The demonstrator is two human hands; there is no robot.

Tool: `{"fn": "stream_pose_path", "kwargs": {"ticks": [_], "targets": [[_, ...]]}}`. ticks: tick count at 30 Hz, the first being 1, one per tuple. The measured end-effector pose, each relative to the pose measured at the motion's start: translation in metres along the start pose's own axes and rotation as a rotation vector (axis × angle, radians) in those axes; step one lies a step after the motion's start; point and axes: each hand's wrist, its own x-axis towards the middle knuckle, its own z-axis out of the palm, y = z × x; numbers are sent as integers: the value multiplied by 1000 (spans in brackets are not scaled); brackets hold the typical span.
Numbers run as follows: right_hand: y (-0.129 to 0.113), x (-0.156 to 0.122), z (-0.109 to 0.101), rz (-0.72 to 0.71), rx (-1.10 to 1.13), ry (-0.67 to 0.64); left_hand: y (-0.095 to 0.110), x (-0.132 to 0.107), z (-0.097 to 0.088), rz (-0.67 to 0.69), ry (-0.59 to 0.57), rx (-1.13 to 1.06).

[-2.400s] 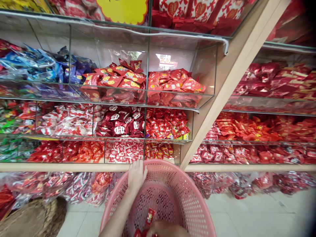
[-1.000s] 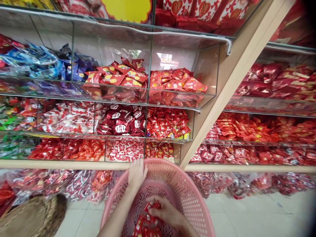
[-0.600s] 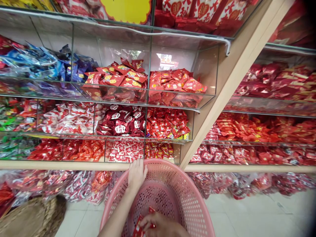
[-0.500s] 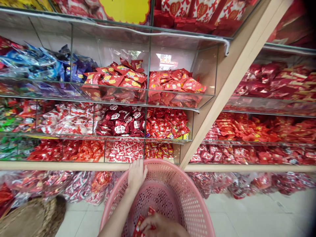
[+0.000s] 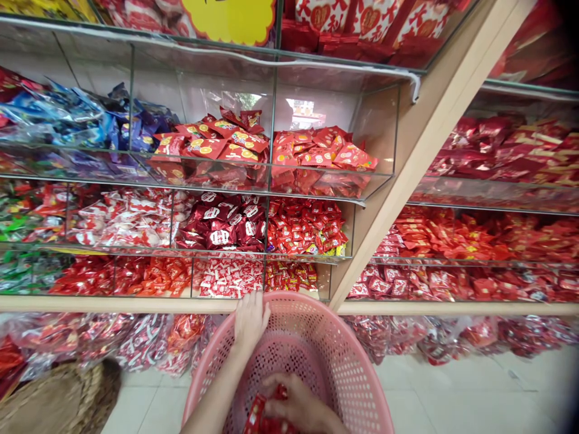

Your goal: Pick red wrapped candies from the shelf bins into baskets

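My left hand (image 5: 251, 318) is closed over the far rim of a pink plastic basket (image 5: 368, 361), its fingers hooked across the edge. Down inside the basket, my right hand (image 5: 296, 401) has its fingers curled round some red-wrapped candies (image 5: 254, 416). The candies lie near the basket's close side, partly covered by that hand and cut off by the bottom of the view. The perforated basket floor (image 5: 289, 358) shows beyond them.
Glass-fronted shelves stand ahead, with orange-print red packets (image 5: 323, 147), dark red wrapped sweets (image 5: 221, 220) and small red candies (image 5: 307, 226). A slanting wooden post (image 5: 407, 157) divides them. Bagged sweets (image 5: 145, 340) lie under the shelves; a woven basket (image 5: 58, 398) stands left.
My right hand has shifted slightly up inside the basket, and its fingers now close round the red candies. The left hand stays on the rim.
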Motion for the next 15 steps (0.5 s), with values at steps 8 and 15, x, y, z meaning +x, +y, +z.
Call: {"fn": "stream_pose_path", "kwargs": {"ticks": [8, 15], "targets": [[-22, 4, -6, 96, 745, 89, 1, 0, -2, -1, 12, -30], [-18, 4, -3, 70, 750, 61, 1, 1, -4, -6, -1, -24]]}}
